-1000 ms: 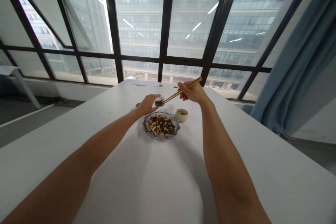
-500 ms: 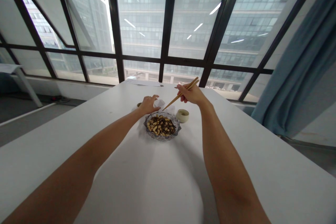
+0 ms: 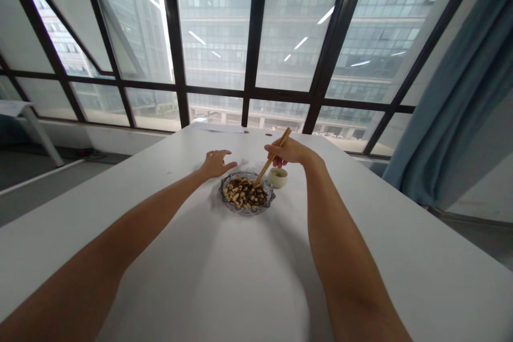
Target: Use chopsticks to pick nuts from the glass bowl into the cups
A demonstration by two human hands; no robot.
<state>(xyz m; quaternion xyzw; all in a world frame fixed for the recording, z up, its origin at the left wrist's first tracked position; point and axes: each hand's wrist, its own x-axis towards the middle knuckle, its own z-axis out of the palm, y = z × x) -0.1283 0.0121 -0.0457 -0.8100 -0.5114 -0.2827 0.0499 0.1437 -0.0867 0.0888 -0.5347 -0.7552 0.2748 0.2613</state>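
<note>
A clear glass bowl (image 3: 246, 211) with a scalloped rim stands on the white table. It holds a mix of pale and dark pieces (image 3: 242, 193) that look like nuts and seeds. My right hand (image 3: 286, 152) is closed on a pair of wooden chopsticks (image 3: 264, 170), their tips down among the pieces at the bowl's far right side. Just under that hand, a small pale cup (image 3: 278, 179) sits right of the bowl. Beyond the bowl's left rim, my left hand (image 3: 216, 164) is open, thumb stretched out towards the bowl. Whatever lies behind it is hidden.
The white table (image 3: 168, 278) reaches to a dark-framed window wall (image 3: 249, 37). Papers (image 3: 220, 128) and a small brown round thing (image 3: 268, 134) lie near its far edge. A blue curtain (image 3: 449, 96) hangs at the right, and another table (image 3: 40, 133) stands at the far left.
The chopsticks have come down from above the bowl's far rim into the pieces, and stand steeper. My left hand has shifted left, away from the rim.
</note>
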